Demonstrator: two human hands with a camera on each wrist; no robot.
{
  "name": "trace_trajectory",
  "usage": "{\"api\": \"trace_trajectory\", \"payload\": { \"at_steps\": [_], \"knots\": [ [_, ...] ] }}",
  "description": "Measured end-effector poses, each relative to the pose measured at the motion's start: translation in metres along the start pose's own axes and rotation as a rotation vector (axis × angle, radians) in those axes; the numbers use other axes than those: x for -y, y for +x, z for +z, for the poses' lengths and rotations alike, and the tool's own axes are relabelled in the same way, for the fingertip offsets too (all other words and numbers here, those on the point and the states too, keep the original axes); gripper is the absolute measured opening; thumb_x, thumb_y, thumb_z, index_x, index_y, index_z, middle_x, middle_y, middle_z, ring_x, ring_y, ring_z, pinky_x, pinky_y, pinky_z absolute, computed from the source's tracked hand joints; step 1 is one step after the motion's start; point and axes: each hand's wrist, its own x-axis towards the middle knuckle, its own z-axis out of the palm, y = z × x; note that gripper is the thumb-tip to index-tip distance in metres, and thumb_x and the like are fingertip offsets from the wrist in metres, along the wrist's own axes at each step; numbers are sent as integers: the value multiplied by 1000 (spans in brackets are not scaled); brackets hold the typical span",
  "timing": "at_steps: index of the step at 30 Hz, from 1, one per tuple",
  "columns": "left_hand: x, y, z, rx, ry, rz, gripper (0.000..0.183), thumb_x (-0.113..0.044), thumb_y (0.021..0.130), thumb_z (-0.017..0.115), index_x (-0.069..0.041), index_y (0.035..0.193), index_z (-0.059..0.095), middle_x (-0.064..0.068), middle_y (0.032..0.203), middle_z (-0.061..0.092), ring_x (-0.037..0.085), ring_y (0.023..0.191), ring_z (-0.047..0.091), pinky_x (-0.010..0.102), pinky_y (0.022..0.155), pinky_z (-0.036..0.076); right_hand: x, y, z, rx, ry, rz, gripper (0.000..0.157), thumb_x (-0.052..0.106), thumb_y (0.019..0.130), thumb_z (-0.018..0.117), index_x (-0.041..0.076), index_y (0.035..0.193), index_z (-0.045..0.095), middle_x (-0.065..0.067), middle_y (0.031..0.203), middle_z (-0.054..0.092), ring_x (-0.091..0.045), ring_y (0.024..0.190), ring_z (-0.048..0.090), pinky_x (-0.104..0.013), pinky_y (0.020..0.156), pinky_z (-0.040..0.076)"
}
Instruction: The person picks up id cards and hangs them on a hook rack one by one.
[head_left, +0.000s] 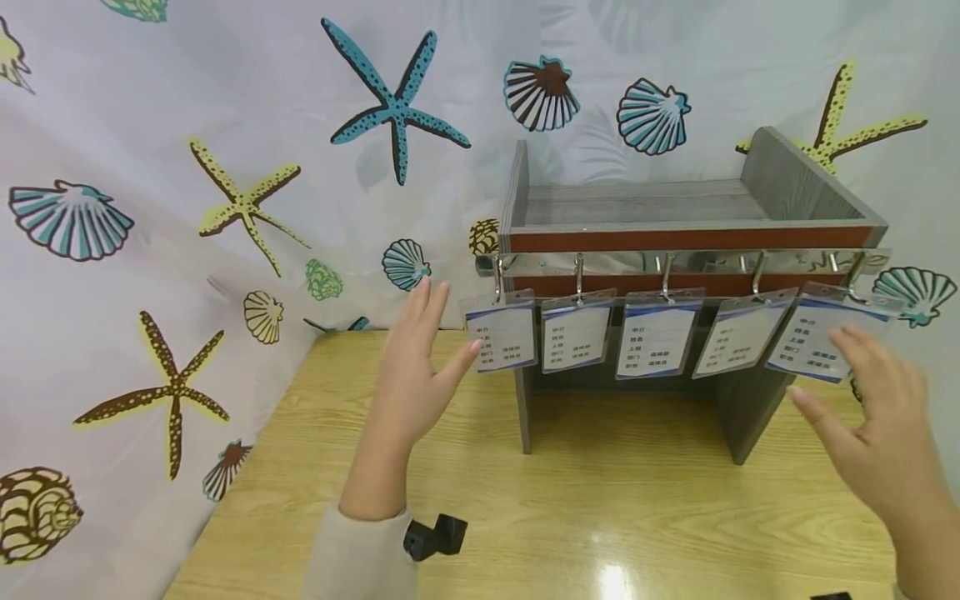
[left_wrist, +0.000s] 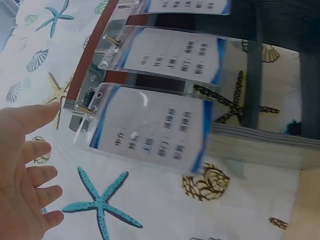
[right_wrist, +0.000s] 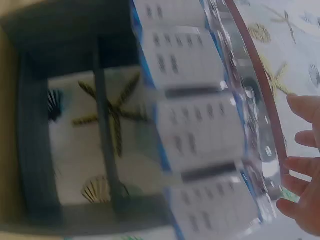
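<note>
Several clear-sleeved name badges hang in a row from hooks on a metal rail, along the front of a grey wooden rack. My left hand is beside the leftmost badge, thumb apart from the fingers and holding nothing. In the left wrist view that hand's fingers are spread near the rail's end. At the other end, my right hand overlaps the rightmost badge in the head view. Its fingers are apart with nothing between them. The right wrist view is blurred and shows badges beside that hand.
The rack has an open upper tray and two side panels standing on a light wooden table. Behind and to the left hangs a white cloth printed with starfish and shells. A black wrist mount sits at the left sleeve.
</note>
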Motion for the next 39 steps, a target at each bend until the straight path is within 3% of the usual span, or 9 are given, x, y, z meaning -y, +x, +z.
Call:
{"api": "trace_trajectory", "payload": {
  "at_steps": [4,7,11,17,26,31,39],
  "knots": [
    [13,-26,14,14,150,14,67,-37,83,55,-14,137,23,9,142,14,26,128,9,52,99,9,17,-20,30,102,6,-30,53,23,80,60,4,127,41,-21,125,40,-39,113,32,-49,97,17],
    [26,-43,32,57,259,45,68,-42,81,55,-15,137,26,11,141,17,28,128,10,52,99,8,21,-35,59,180,-45,-72,53,29,80,59,7,125,44,-17,124,43,-38,112,34,-51,95,21],
    [45,-62,57,158,356,51,72,-52,79,52,-20,137,24,10,141,14,29,128,6,54,98,2,16,-57,96,312,-155,-101,60,37,76,62,13,127,43,-13,129,40,-36,117,29,-54,96,13],
    [67,-75,80,279,381,16,79,-66,74,43,-24,137,23,7,142,9,32,128,-1,62,92,0,-2,-78,132,540,-232,-53,73,46,71,64,18,132,35,-14,137,27,-39,122,17,-59,94,0],
    [83,-85,97,391,393,-31,86,-74,70,35,-22,138,22,11,142,13,39,126,1,68,86,2,-17,-81,145,667,-306,50,79,61,66,59,20,130,38,-17,136,27,-43,120,19,-68,86,0],
    [85,-89,98,385,387,-46,87,-75,69,36,-22,137,26,15,139,20,43,124,9,70,83,6,-18,-78,142,698,-285,94,79,65,68,53,20,131,38,-19,135,28,-45,120,18,-69,84,-3],
    [85,-89,97,391,372,-46,87,-74,69,38,-21,136,27,16,139,20,43,124,7,71,83,5,-19,-75,138,705,-279,86,82,73,67,42,23,131,38,-19,134,28,-45,120,18,-69,84,0]
  ]
}}
